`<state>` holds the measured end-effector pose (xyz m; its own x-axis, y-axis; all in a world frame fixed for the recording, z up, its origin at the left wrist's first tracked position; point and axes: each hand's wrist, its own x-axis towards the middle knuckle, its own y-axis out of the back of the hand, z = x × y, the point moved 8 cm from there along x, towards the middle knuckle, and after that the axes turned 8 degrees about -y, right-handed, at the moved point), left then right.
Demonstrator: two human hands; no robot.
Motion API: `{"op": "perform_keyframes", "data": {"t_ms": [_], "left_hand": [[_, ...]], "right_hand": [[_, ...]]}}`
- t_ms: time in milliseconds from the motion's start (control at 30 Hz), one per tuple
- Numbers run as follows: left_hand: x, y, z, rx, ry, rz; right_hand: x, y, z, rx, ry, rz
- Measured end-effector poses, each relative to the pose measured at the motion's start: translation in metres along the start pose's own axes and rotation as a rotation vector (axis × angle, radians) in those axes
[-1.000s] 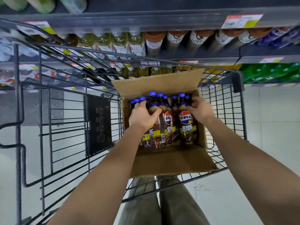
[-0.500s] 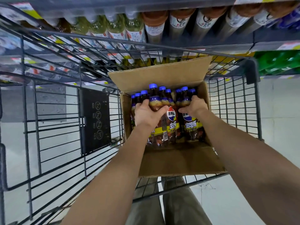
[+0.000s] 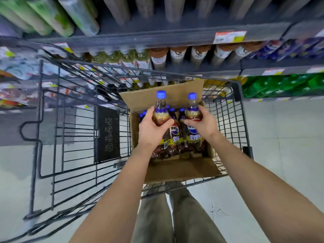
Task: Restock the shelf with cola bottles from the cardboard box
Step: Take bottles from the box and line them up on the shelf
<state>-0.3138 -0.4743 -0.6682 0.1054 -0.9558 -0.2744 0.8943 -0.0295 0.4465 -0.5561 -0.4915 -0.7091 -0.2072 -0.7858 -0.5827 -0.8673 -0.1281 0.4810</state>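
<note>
Two hands, the left hand (image 3: pixel 152 130) and right hand (image 3: pixel 203 123), each wrap their fingers tight round one blue-capped cola bottle, left bottle (image 3: pixel 162 109) and right bottle (image 3: pixel 192 109), raised above the cardboard box (image 3: pixel 178 170), with more bottles (image 3: pixel 172 112) inside the box and the shelf (image 3: pixel 157 39) beyond it.

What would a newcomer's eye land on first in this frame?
Two blue-capped cola bottles at centre: the left hand grips the left cola bottle and the right hand the right cola bottle, both raised above the open cardboard box. That box sits in a black wire shopping cart, with stocked drink shelves above.
</note>
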Motion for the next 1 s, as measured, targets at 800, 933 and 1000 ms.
{"op": "perform_keyframes", "data": {"t_ms": [800,933,1000], "left_hand": [[-0.176,0.156,0.313,-0.111,-0.678,0.064],[-0.21,0.165,0.354,-0.081,-0.736,0.086],[-0.226,0.163,0.376,-0.083,-0.759,0.073]], "right_hand": [[-0.353,0.207,-0.201,0.288,0.535,0.329],[-0.406,0.243,-0.212,0.269,0.61,0.368],[-0.423,0.265,-0.213,0.252,0.62,0.403]]}}
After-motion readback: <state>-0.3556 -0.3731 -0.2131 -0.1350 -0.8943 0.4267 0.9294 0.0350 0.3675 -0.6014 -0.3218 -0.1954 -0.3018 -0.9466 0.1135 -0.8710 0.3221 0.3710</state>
